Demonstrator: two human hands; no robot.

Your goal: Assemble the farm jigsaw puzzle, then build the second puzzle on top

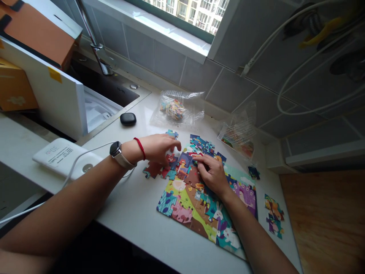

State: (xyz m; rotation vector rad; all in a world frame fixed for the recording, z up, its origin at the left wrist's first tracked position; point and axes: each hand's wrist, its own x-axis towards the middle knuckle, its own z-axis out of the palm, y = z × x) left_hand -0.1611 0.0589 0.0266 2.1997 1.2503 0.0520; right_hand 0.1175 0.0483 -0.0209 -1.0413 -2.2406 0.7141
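A partly joined jigsaw puzzle (182,196) with farm animals lies on its board on the white counter. My left hand (161,147) is over loose puzzle pieces (152,169) at the board's left edge; its index finger and thumb are apart, and no piece shows between them. My right hand (212,171) rests on the puzzle's upper middle, index finger stretched onto a piece with a red edge, thumb apart from it. The right hand hides some of the pieces under it. More loose blue pieces (201,144) lie along the board's far edge.
Behind are a clear bag of pieces (175,108) and another plastic bag (239,133). Joined pieces (274,215) and a single dark piece (253,172) lie right. A black case (128,119), white power bank (65,158) with cable, and boxes (42,34) over the sink stand left.
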